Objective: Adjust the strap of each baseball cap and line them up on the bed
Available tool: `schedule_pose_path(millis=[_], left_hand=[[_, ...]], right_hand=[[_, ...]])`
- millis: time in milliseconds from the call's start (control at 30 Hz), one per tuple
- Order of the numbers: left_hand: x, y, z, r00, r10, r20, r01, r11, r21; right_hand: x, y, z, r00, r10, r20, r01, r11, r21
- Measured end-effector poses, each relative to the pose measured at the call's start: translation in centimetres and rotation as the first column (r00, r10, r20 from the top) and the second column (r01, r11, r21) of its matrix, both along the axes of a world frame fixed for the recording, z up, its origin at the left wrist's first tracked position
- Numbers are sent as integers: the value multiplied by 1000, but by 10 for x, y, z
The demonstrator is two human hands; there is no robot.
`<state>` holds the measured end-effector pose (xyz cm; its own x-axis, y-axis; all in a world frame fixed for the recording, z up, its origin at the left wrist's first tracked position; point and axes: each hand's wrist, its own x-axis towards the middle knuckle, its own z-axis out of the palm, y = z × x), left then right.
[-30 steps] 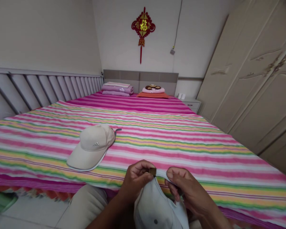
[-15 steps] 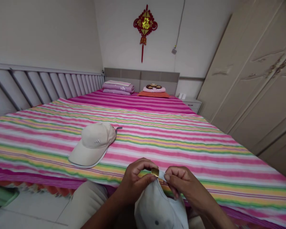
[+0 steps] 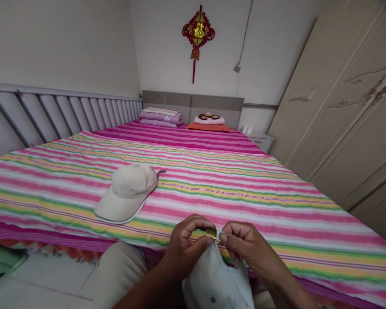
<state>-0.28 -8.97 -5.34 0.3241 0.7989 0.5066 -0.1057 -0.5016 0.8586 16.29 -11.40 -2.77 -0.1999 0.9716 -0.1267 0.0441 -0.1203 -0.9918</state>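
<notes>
A pale cap hangs low in front of me, its back strap uppermost. My left hand pinches the gold-coloured buckle of that strap between thumb and fingers. Just to the right, my right hand grips the pale strap end close to the buckle, with its fingers pressed together. A second cap, beige with a small logo, lies on the striped bedspread to the left, its brim toward the lower left and a dark strap end sticking out behind.
Folded purple bedding and an orange pillow lie by the headboard. A railing runs along the left. Wardrobe doors stand on the right. A green object is on the floor at lower left.
My right hand has come slightly closer to the buckle, and less of the strap shows between my hands. The camera view has shifted a little.
</notes>
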Motion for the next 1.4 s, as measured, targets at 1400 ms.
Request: schedule_pose_path(millis=[1400], left_hand=[[14, 1, -13, 907, 21, 421, 245, 786, -567]], right_hand=[[9, 1, -12, 990, 73, -120, -75, 997, -10]])
